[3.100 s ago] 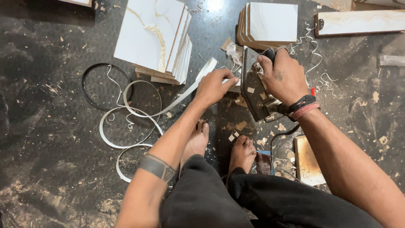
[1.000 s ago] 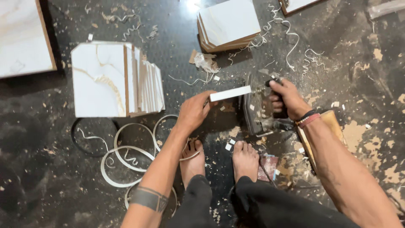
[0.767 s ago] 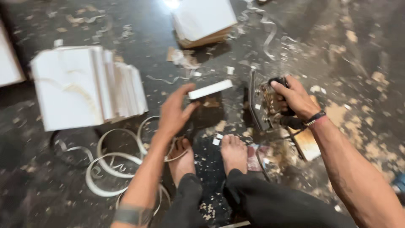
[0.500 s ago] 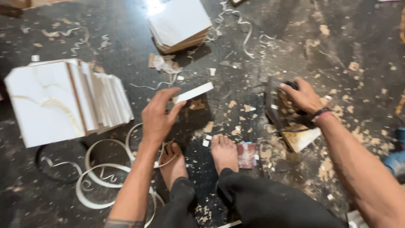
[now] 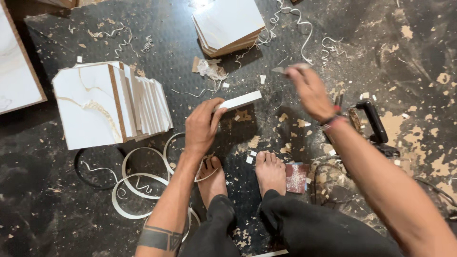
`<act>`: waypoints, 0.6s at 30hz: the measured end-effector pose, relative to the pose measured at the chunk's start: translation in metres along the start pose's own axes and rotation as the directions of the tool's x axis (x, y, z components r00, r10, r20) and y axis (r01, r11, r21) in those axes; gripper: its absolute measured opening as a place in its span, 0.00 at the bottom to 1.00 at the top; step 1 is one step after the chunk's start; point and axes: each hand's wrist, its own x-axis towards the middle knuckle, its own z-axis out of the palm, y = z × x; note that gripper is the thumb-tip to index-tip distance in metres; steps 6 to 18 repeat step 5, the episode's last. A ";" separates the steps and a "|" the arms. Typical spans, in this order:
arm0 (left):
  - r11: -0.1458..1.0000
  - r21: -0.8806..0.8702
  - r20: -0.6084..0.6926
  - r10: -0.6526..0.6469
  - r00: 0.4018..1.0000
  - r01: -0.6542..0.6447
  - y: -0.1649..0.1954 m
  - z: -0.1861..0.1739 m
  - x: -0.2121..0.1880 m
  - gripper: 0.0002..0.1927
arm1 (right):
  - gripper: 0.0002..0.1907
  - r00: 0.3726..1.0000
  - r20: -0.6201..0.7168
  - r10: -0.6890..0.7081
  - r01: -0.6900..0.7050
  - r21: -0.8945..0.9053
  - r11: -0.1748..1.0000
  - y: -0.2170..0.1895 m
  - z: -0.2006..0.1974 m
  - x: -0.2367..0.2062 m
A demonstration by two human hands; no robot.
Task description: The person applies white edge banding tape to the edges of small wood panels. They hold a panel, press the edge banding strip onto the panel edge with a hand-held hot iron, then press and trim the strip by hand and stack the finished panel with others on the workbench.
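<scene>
Between the 2 bare feet and the stacks, head view: the left hand (image 5: pixel 202 126) has its fingers clamped on the near end of a narrow white strip piece (image 5: pixel 240 100), held just above the floor (image 5: pixel 57 209) at 12 o'clock from the left foot. At 2 o'clock the right hand (image 5: pixel 309 90), blurred, pinches a small slim blade-like tool (image 5: pixel 281 69). The step looks like hand-trimming; the blade must meet the strip's edge squarely. A black-handled power tool (image 5: pixel 371 121) lies at 3 o'clock.
</scene>
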 end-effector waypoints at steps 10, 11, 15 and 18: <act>0.991 -0.092 -0.032 -0.103 0.994 0.100 0.000 0.009 -0.007 0.11 | 0.35 0.994 0.101 0.050 -0.079 0.306 0.949 -0.042 0.095 0.050; 0.991 -0.092 -0.032 -0.103 0.994 0.100 0.000 0.009 -0.007 0.11 | 0.35 0.994 0.101 0.050 -0.079 0.306 0.949 -0.042 0.095 0.050; 0.991 -0.092 -0.032 -0.103 0.994 0.100 0.000 0.009 -0.007 0.11 | 0.35 0.994 0.101 0.050 -0.079 0.306 0.949 -0.042 0.095 0.050; 0.991 -0.092 -0.032 -0.103 0.994 0.100 0.000 0.009 -0.007 0.11 | 0.35 0.994 0.101 0.050 -0.079 0.306 0.949 -0.042 0.095 0.050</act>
